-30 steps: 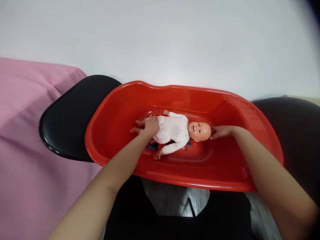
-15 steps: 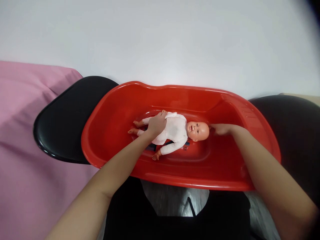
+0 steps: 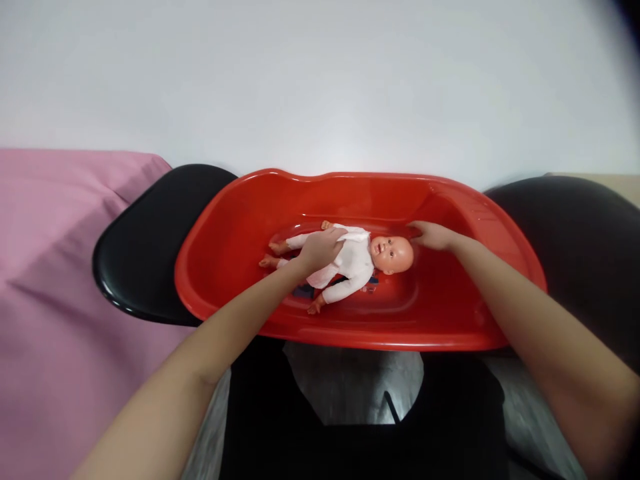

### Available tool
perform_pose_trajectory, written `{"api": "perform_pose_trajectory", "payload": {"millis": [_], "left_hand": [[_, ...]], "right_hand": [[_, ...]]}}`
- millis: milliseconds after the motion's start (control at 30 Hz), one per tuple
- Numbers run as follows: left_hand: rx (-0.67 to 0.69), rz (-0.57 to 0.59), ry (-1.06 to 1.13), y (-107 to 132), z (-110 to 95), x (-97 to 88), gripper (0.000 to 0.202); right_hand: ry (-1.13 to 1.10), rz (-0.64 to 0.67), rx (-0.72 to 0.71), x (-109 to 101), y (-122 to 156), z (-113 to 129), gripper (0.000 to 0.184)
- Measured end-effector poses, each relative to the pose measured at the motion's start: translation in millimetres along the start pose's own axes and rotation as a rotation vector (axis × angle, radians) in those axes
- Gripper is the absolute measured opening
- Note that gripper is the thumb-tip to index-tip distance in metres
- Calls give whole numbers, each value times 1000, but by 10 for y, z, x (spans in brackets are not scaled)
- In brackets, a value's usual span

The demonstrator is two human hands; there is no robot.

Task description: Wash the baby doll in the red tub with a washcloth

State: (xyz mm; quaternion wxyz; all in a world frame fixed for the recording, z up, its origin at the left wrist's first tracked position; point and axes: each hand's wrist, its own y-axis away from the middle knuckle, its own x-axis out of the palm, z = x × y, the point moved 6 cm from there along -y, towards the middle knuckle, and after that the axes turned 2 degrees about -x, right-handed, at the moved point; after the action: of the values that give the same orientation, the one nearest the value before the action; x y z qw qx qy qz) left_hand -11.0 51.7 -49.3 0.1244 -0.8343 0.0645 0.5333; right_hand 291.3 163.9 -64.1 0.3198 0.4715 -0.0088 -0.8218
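While a baby doll lies on its back on the floor of a red tub, 2 bare hands reach in over it. The left hand lies across the doll's middle, its fingers bent toward a raised fold of the white clothing at the chest; I cannot tell whether they pinch the fold or only rest on it. The right hand is just beside the crown of the doll's bald head, thumb and fingers parted; contact there cannot be made out. The doll's 2 bare feet point toward the tub's left end, and 1 arm slants toward the near wall. Beneath the body, a dark print shows on the tub floor. Left of the tub are a black seat and pink cloth; at its right, a dark rounded surface.
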Motion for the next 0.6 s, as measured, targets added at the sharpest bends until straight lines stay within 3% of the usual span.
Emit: {"api": "perform_pose_trajectory", "payload": {"millis": [100, 200, 300, 367, 467, 533, 600], "left_hand": [[-24, -121, 212, 107, -43, -304, 32], [-178, -299, 614, 379, -149, -619, 27], [-318, -432, 993, 775, -428, -822, 39], [-365, -469, 1187, 1081, -678, -857, 47], [-486, -312, 1367, 1583, -1034, -607, 64], [-609, -182, 1564, 1968, -1223, -254, 74], [-757, -56, 1788, 2379, -1403, 189, 74]], "right_hand": [[-37, -81, -48, -52, 41, 137, 69], [-158, -183, -25, -106, 223, 428, 76], [-450, -227, -141, -13, 692, 1001, 75], [-665, -149, -319, 220, 1160, 1459, 75], [-902, -112, -453, 761, 1919, 1861, 80], [-1008, -188, -416, 1214, 2340, 1859, 83], [-1146, -222, -303, 1769, 2652, 1707, 82]]}}
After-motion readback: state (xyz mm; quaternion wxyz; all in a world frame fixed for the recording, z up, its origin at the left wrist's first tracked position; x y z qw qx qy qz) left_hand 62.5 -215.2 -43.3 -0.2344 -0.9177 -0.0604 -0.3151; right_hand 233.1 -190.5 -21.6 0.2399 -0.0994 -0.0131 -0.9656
